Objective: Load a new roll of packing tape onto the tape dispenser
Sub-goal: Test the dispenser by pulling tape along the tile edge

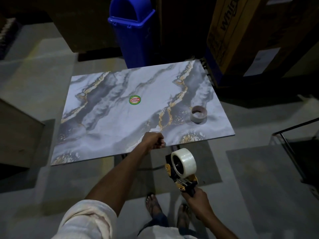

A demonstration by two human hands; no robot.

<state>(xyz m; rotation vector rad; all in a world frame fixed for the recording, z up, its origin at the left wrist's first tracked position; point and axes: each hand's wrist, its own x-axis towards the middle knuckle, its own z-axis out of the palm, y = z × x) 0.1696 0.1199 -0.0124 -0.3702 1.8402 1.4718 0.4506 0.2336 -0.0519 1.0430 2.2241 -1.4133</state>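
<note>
My right hand (198, 202) grips the black handle of the tape dispenser (170, 169) and holds it in the air just off the table's front edge. A full roll of clear packing tape (187, 162) sits on the dispenser's hub. My left hand (154, 141) rests on the front edge of the marble-patterned table (107, 121), up and left of the roll, with its fingers curled into a fist. Nothing shows between those fingers. An empty tape core (198, 114) stands on the table's right side.
A blue swing-lid bin (133, 31) stands behind the table. A big cardboard box (241, 31) is at the back right. A round sticker (135, 100) marks the table's middle. My sandalled feet (153, 204) are on the tiled floor below the dispenser.
</note>
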